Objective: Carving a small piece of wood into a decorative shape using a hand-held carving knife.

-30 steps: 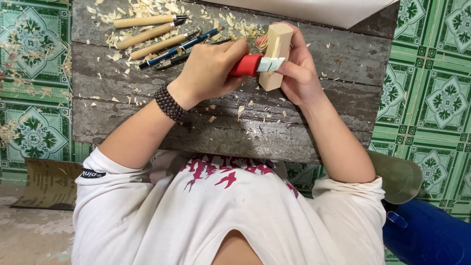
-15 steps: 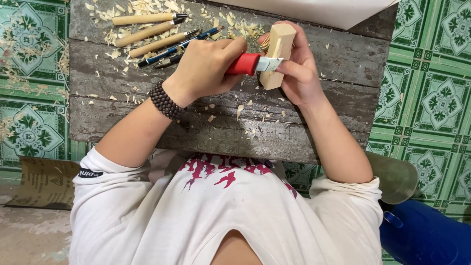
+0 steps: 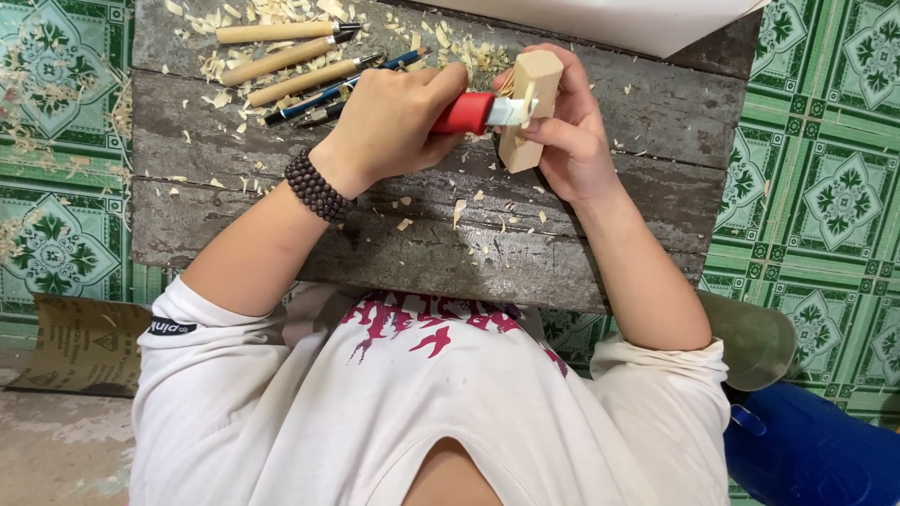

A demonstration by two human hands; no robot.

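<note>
My left hand (image 3: 394, 117), with a dark bead bracelet on the wrist, grips a red-handled carving knife (image 3: 464, 112). The short blade touches a pale wooden block (image 3: 530, 103). My right hand (image 3: 577, 141) holds the block upright, fingers wrapped round its far side, just above a weathered grey plank table (image 3: 656, 103). Both hands meet at the top middle of the head view, over a scatter of wood shavings (image 3: 459, 211).
Three wooden-handled carving tools (image 3: 281, 56) and a blue pen (image 3: 375, 75) lie at the table's far left among chips. A white sheet (image 3: 637, 23) covers the far edge. A blue container (image 3: 806, 450) sits lower right and cardboard (image 3: 84, 342) lower left on green patterned tiles.
The knife and block stay together in my hands. The knife hand has shifted only slightly against the block, and the view has dipped a little.
</note>
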